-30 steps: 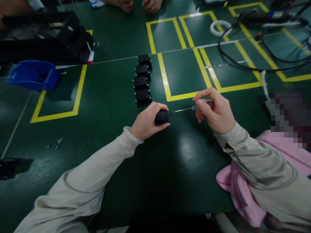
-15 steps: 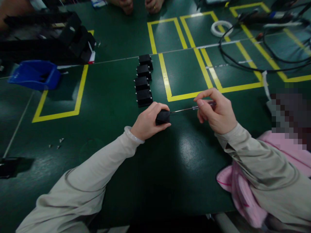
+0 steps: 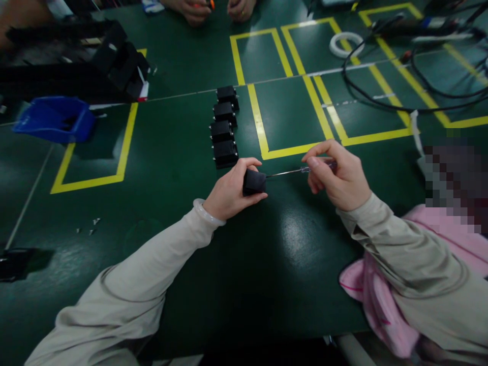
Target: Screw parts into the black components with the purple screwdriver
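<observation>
My left hand grips a small black block near the middle of the green table, thumb below and fingers above it. In my right hand is a screwdriver with a clear handle, held roughly level. Its thin metal shaft points left, and the tip meets the right side of the block; the exact contact point is too small to make out. Just beyond my left hand several black blocks with small metal screws at their sides stand in a row.
A blue bin and black racks are at the left. Small screws lie at left front. A tape roll and black cables are at right, pink cloth at lower right. Another person's hands are at the far edge.
The fingers of my left hand have shifted slightly on the block, showing more of its top. The other person's hand at the far edge now shows something orange.
</observation>
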### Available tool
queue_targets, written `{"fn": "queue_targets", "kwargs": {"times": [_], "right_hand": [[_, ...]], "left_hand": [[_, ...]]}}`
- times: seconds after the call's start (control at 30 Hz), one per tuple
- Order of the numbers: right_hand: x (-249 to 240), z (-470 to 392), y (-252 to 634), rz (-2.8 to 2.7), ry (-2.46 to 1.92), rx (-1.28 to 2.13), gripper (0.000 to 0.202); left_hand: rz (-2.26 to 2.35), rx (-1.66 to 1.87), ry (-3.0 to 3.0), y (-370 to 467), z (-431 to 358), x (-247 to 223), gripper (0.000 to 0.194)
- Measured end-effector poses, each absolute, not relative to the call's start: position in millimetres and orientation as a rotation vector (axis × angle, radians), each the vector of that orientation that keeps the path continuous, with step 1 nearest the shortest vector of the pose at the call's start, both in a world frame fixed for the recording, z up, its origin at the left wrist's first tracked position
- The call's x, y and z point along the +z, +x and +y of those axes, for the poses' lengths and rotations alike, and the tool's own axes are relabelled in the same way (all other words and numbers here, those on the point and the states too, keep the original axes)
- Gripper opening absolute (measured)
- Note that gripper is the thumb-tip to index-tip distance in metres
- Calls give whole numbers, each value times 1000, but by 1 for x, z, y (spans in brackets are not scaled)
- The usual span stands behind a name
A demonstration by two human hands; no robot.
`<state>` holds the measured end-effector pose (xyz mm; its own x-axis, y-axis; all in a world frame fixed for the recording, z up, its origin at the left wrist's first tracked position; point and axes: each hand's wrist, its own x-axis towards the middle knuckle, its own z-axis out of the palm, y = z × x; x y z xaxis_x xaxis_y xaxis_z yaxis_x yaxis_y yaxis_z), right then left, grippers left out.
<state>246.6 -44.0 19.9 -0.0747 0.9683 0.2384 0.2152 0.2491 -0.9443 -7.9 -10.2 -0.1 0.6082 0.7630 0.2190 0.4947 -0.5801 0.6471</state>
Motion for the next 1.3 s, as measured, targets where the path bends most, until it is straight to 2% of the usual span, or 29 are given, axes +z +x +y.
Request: {"fn": "queue_targets", "kwargs": {"times": [0.43,0.73,0.93,1.13,1.3], "right_hand": [[23,-44,246,-1535,-1147,946,26],[26,-45,245,-1523,-1177,858,28],[27,-50,245,-1541,-1218,720,30],[36,-52,241,-1723,-1244,442,25],[54,-49,234,-1906,-1248,374,18]], "left_hand": [[982,627,2295,-9,-9,0,64],[927,491,2242,-14,-6,6,44],[905,449,2233,-13,-8,9,42],[959,439,2186,-14,-6,11,43],[970,421,2181,-18,-5,14,43]]}}
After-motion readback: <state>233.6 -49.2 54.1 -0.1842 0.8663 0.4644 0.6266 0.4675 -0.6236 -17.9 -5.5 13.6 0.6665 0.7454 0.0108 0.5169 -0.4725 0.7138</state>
